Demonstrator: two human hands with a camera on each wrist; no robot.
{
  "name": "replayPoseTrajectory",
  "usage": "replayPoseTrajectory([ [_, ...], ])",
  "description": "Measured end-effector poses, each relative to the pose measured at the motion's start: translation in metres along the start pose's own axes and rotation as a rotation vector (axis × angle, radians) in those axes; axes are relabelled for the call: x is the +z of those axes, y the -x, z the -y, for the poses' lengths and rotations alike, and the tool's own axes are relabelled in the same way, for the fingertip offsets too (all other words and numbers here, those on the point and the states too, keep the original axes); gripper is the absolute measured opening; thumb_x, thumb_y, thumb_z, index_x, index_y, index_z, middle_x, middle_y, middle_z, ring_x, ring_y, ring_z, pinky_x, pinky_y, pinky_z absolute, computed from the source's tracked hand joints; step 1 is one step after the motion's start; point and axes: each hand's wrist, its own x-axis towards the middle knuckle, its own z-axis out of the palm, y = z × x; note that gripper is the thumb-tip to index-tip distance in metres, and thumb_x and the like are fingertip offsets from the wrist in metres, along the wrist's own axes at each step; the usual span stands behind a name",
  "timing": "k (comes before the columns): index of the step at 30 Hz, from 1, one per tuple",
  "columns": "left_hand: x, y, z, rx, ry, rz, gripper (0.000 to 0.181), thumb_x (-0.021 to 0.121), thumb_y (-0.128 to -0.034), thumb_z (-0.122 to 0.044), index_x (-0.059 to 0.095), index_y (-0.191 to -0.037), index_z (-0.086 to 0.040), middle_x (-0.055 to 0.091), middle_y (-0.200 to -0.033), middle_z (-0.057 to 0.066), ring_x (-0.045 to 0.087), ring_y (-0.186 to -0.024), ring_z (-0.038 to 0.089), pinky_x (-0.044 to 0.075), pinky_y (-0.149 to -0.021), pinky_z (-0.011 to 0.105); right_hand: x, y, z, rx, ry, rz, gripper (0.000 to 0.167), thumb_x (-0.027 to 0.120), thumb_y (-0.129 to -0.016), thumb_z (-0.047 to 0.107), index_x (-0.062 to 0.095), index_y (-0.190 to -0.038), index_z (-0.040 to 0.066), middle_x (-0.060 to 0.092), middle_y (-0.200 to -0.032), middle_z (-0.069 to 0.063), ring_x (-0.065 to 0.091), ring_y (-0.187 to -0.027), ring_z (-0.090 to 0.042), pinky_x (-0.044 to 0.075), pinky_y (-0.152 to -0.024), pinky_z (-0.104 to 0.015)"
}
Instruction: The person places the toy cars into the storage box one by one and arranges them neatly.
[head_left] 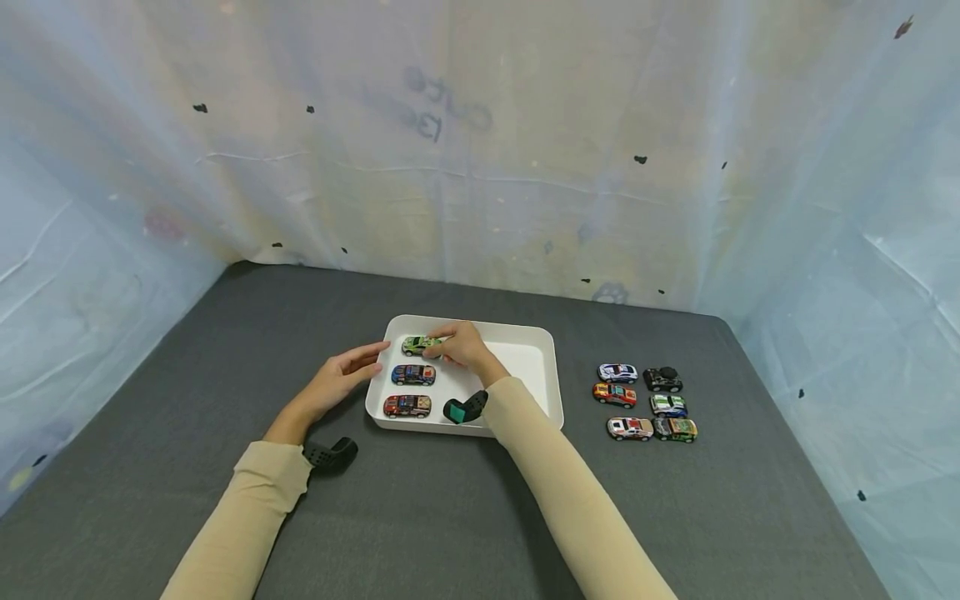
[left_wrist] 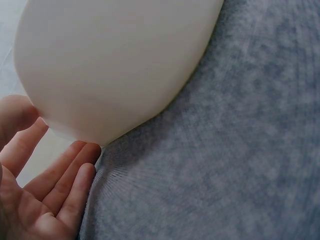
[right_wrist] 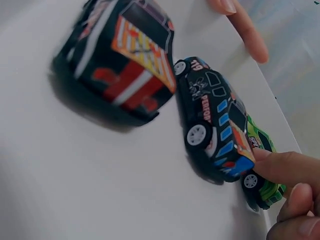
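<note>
A white tray (head_left: 465,427) holds a row of toy cars along its left side. Rearmost is a green toy car (head_left: 415,345), which my right hand (head_left: 467,348) pinches near its right end. In the right wrist view, a fingertip lies against the side of the green car (right_wrist: 260,137). Just in front stand a black-and-blue toy car (head_left: 413,375) and a red-and-black toy car (head_left: 407,406). At the tray's left rim my left hand (head_left: 337,382) touches the edge, fingers fairly straight. The left wrist view shows its fingertips against the outer tray wall (left_wrist: 110,75).
To the right of the tray, several more toy cars stand in two columns, among them a white-and-blue car (head_left: 617,372), a red-orange car (head_left: 614,395) and a black car (head_left: 663,379). A grey cloth (head_left: 420,517) covers the table. Pale sheeting (head_left: 480,208) hangs behind it.
</note>
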Motion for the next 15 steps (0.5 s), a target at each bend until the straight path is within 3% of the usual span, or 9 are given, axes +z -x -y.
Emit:
replayPoseTrajectory([
  [4, 0.0003, -0.0009, 0.0001, -0.003, 0.001, 0.002, 0.052, 0.054, -0.0994, -0.031, 0.042, -0.147, -0.013, 0.042, -0.151, 0.019, 0.05, -0.107, -0.015, 0.044, -0.087, 0.009, -0.0004, 0.0008, -0.0001, 0.005, -0.001, -0.004, 0.04, 0.082, -0.076, 0.012, 0.073, -0.115, 0.014, 0.059, -0.055, 0.001, 0.036, -0.037, -0.007, 0.028, -0.039, -0.022],
  [11, 0.0007, -0.0022, -0.0004, -0.004, -0.002, 0.004, 0.052, 0.054, -0.0996, -0.032, 0.042, -0.147, -0.014, 0.042, -0.151, 0.019, 0.049, -0.108, -0.016, 0.044, -0.087, 0.008, -0.0014, 0.0006, -0.0001, 0.01, 0.006, -0.024, 0.039, 0.082, -0.075, 0.012, 0.074, -0.113, 0.014, 0.072, -0.099, -0.011, 0.04, -0.04, -0.005, 0.031, -0.041, -0.02],
  [15, 0.0017, -0.0034, -0.0003, -0.002, 0.005, 0.011, 0.052, 0.054, -0.0996, -0.031, 0.042, -0.147, -0.013, 0.042, -0.151, 0.019, 0.049, -0.108, -0.016, 0.043, -0.088, 0.008, -0.0027, 0.0011, 0.0001, 0.015, 0.001, -0.027, 0.039, 0.083, -0.075, 0.012, 0.074, -0.113, 0.014, 0.072, -0.083, -0.006, 0.04, -0.04, -0.005, 0.031, -0.041, -0.02],
])
